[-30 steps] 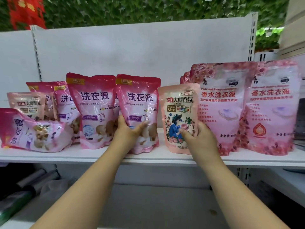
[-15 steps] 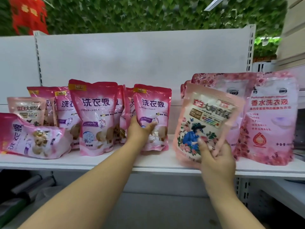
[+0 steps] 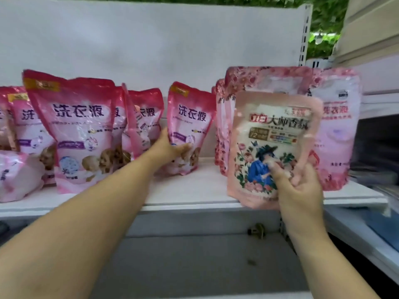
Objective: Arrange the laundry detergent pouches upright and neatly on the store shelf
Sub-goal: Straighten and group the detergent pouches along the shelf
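White shelf [image 3: 194,190] carried pink pouches. Left hand [image 3: 168,147] gripped magenta pouch [image 3: 190,128] low, steadying it upright; right hand [image 3: 300,190] pinched peach pouch [image 3: 274,145] off the shelf edge, probably for repositioning.

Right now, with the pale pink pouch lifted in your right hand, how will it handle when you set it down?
The pale pink pouch looks soft-walled: it buckles where the right hand pinches it. Its glossy film may be slippery. Gripped low, it could flop or tip on the shelf.
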